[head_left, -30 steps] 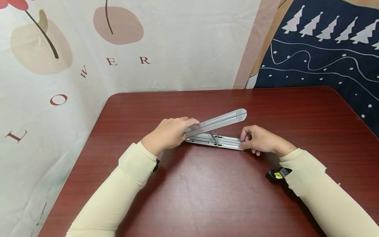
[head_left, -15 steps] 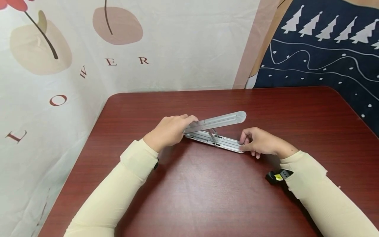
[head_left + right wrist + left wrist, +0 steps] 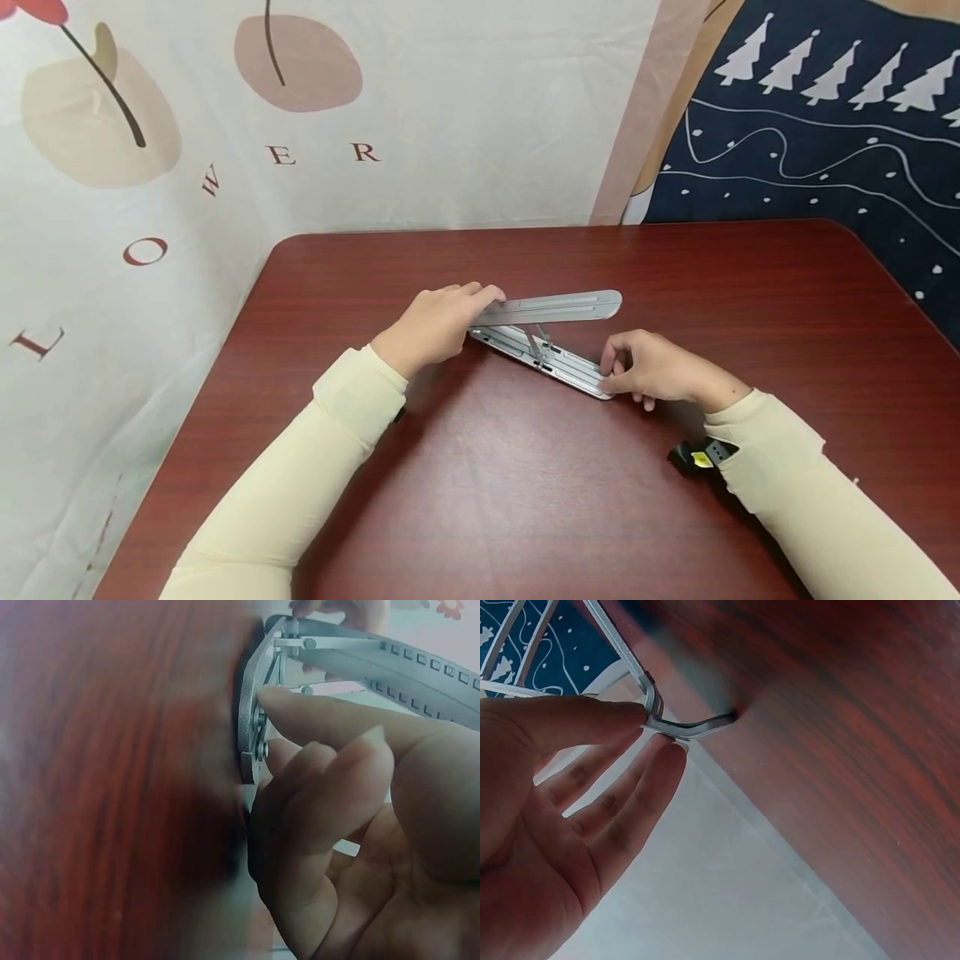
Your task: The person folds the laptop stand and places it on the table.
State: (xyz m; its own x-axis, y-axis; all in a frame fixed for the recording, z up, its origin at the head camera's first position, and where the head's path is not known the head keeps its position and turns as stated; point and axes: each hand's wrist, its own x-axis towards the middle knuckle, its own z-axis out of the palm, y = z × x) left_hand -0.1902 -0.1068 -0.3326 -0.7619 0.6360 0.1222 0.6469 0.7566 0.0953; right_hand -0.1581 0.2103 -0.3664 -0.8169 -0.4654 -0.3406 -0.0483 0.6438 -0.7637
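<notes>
A silver metal folding laptop stand is spread into a wedge at the middle of the table. Its upper arm rises above the slimmer base, joined to it by a short strut. My left hand pinches the stand's left end; in the left wrist view, thumb and fingers meet just behind a bent lip. At the other end, my right hand pinches the base's tip between thumb and fingers. The right wrist view shows a row of square slots along the arm.
The dark red wooden table reaches back to a pale printed curtain. Navy cloth with white trees hangs at the right. A black camera is strapped at my right wrist.
The stand has turned clockwise in the head view. The right hand, with the base's tip, has come nearer and slightly left; the left hand has shifted slightly away.
</notes>
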